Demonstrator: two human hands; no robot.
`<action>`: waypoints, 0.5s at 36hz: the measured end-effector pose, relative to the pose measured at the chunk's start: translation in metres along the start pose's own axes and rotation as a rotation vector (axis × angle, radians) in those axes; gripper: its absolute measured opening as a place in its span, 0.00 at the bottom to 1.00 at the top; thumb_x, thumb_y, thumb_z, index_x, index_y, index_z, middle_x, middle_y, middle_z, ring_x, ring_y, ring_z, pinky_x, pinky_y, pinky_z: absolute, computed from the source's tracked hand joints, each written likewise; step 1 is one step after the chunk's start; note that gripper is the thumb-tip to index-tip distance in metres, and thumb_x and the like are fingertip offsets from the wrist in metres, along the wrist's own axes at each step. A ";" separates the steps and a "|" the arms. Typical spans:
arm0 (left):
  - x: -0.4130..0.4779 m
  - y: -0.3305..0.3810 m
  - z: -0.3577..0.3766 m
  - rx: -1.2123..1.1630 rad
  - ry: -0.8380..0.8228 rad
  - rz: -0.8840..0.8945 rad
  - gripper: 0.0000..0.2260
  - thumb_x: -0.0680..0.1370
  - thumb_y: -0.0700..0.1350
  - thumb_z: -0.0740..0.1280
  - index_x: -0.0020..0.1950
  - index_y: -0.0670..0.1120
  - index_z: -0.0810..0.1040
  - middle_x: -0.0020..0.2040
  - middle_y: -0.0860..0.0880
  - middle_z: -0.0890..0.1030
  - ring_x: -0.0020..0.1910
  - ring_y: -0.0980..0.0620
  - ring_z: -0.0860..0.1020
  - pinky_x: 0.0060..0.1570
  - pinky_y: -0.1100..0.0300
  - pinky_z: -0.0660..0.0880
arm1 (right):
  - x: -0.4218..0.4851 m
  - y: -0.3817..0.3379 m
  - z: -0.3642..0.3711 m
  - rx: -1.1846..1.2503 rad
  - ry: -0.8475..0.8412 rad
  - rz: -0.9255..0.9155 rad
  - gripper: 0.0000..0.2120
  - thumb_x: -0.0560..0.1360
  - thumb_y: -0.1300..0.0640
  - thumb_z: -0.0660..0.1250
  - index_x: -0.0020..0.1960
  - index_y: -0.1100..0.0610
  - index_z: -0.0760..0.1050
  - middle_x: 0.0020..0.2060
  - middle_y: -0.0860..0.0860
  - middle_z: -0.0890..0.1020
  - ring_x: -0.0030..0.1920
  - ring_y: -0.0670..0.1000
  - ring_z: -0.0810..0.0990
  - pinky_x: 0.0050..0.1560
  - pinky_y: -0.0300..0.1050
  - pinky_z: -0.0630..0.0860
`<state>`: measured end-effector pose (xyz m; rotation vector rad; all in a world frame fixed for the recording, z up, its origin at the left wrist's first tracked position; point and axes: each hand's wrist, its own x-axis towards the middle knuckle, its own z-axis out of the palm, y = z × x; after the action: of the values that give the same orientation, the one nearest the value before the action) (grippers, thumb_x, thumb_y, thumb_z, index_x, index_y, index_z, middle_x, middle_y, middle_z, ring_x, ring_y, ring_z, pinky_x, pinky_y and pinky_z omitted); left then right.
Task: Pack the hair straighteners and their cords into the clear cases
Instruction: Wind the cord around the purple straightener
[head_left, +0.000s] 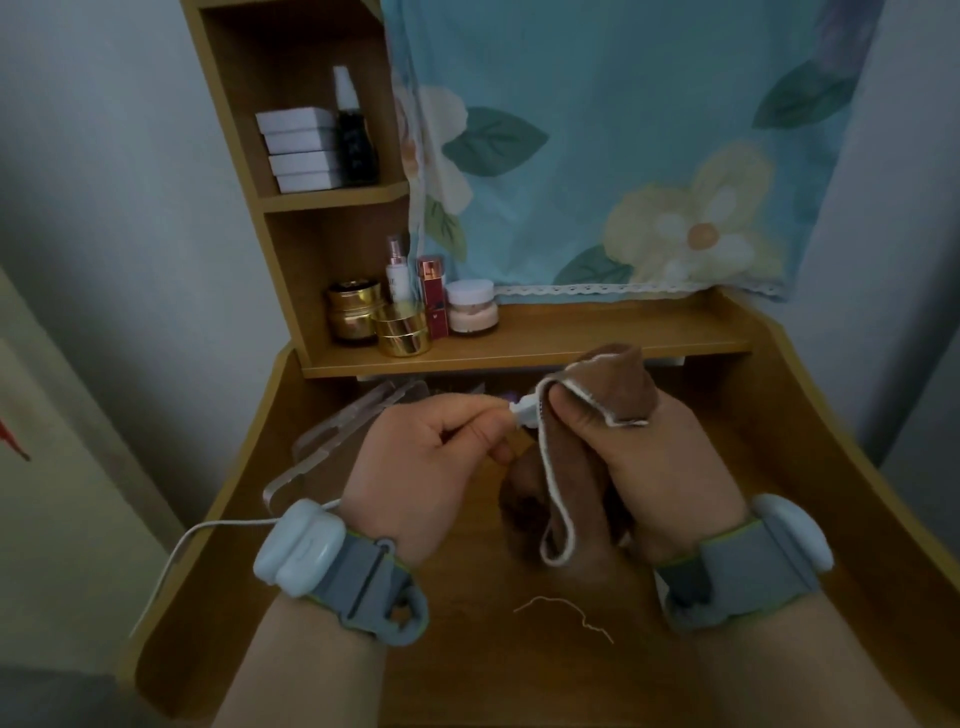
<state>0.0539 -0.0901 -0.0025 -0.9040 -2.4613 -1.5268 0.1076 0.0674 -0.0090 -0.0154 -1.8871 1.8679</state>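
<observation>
White cord (525, 413), centre of frame: its end is pinched by the curled fingers of the left hand (431, 457) and meets a brown cloth (582, 467) gripped by the right hand (654, 467). Clear cases (332, 441) lie at left-centre on the wooden desk (467, 649).

Gold jars (378, 323) beside floral curtain (613, 150)

Dim indoor light, soft blur, wide-angle edge distortion
</observation>
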 end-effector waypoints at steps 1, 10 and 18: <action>0.001 -0.002 -0.001 -0.021 -0.003 -0.009 0.08 0.77 0.46 0.66 0.47 0.59 0.82 0.36 0.57 0.82 0.33 0.60 0.77 0.38 0.61 0.74 | 0.000 -0.001 -0.002 -0.012 -0.024 0.016 0.07 0.65 0.51 0.71 0.44 0.47 0.78 0.32 0.33 0.81 0.36 0.34 0.80 0.33 0.23 0.70; 0.004 -0.009 -0.003 -0.314 -0.013 -0.112 0.10 0.79 0.40 0.63 0.44 0.48 0.83 0.37 0.51 0.82 0.36 0.57 0.78 0.42 0.62 0.78 | 0.004 0.015 -0.008 -0.104 0.181 0.041 0.10 0.72 0.52 0.71 0.53 0.49 0.79 0.44 0.44 0.84 0.46 0.43 0.82 0.50 0.41 0.78; 0.003 -0.012 0.007 -0.367 -0.026 -0.174 0.13 0.79 0.38 0.62 0.46 0.53 0.83 0.35 0.51 0.82 0.34 0.55 0.75 0.43 0.53 0.73 | -0.001 0.005 0.003 -0.373 -0.040 -0.062 0.20 0.70 0.51 0.72 0.61 0.46 0.73 0.55 0.46 0.79 0.54 0.46 0.79 0.58 0.48 0.76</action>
<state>0.0460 -0.0868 -0.0141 -0.7744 -2.3720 -2.0870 0.1064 0.0644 -0.0138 -0.0420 -2.2112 1.4625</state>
